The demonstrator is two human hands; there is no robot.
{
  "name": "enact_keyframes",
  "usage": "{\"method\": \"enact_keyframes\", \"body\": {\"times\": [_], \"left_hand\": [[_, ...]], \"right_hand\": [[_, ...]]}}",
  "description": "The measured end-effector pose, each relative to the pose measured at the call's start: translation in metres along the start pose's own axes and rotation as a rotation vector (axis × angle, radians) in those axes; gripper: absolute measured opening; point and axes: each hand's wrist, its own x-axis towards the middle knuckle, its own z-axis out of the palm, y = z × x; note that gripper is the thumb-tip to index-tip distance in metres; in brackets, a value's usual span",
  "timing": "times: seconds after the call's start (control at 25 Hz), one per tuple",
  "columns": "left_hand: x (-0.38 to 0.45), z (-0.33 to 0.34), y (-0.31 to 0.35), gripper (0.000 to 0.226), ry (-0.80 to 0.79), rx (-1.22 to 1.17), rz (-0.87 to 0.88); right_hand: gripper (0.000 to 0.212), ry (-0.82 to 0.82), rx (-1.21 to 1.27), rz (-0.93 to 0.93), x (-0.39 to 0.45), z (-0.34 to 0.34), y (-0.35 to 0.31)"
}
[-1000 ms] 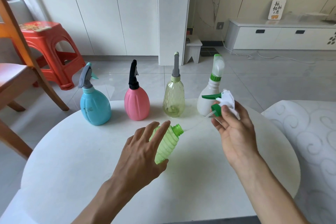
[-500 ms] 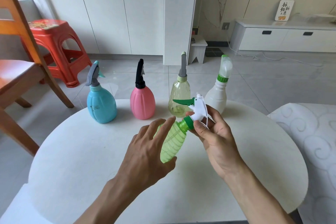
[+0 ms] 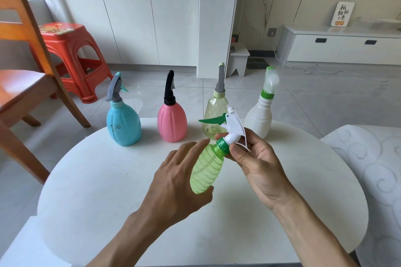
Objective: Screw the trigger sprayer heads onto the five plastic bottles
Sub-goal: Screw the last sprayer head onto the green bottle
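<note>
Round white table [image 3: 97,191] filling the lower view, with a patterned white cushion or seat [image 3: 373,169] just beside it at right. Wooden chair [image 3: 19,84] at left, red plastic stool [image 3: 71,58] behind it with a printed top too small to read. White cabinet doors [image 3: 130,13] along the far wall; low white drawer unit [image 3: 338,47] at right carrying a small upright sign [image 3: 342,14] with dark brush-written Chinese characters, not legible enough to read. Four bottles standing upright in a row at the table's far edge, each with its sprayer head on: blue bottle [image 3: 123,124] with grey head, pink bottle [image 3: 172,123] with black head, clear yellowish bottle [image 3: 213,115] with grey head, white bottle [image 3: 259,118] with green collar and clear cap. No labels or brand marks visible on any of them; a faint dark smudge on the blue one. Green ribbed bottle [image 3: 207,171] held tilted above the table's middle, neck pointing up and away. Left hand [image 3: 175,182] cradling its body, thumb under the base, fingers spread and nearly straight along the side. Right hand [image 3: 253,158] pinching the white sprayer head [image 3: 233,128] at its green collar, seated on the bottle's neck, green trigger pointing left.
</note>
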Motion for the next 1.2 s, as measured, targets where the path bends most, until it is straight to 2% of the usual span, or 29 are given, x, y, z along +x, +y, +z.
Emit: {"method": "enact_keyframes", "body": {"times": [0.16, 0.36, 0.52, 0.6, 0.68, 0.8, 1.04, 1.2], "left_hand": [[0.001, 0.003, 0.003, 0.094, 0.017, -0.027, 0.0], [0.003, 0.006, 0.006, 0.092, 0.025, -0.057, 0.009], [0.002, 0.01, 0.007, 0.092, -0.016, -0.026, 0.032], [0.001, 0.013, 0.008, 0.093, -0.022, -0.011, 0.058], [0.0, 0.014, 0.007, 0.094, -0.025, -0.001, 0.067], [0.002, 0.013, 0.004, 0.093, -0.034, 0.031, 0.031], [0.001, 0.009, 0.001, 0.093, -0.015, 0.074, 0.013], [0.002, 0.011, 0.0, 0.089, 0.042, 0.081, 0.047]], "right_hand": [[0.04, 0.091, -0.004, 0.03, -0.001, 0.005, 0.005], [0.051, 0.107, 0.009, 0.067, -0.003, 0.015, 0.003], [0.05, 0.239, -0.167, 0.022, -0.006, 0.021, 0.005], [0.04, 0.282, -0.272, 0.0, -0.006, 0.022, 0.004], [0.035, 0.273, -0.398, -0.043, -0.006, 0.023, 0.001], [0.041, 0.224, -0.501, -0.089, -0.007, 0.016, 0.0], [0.025, 0.12, -0.407, 0.063, -0.006, 0.008, -0.006], [0.042, 0.162, -0.194, 0.185, -0.007, 0.014, 0.0]]}}
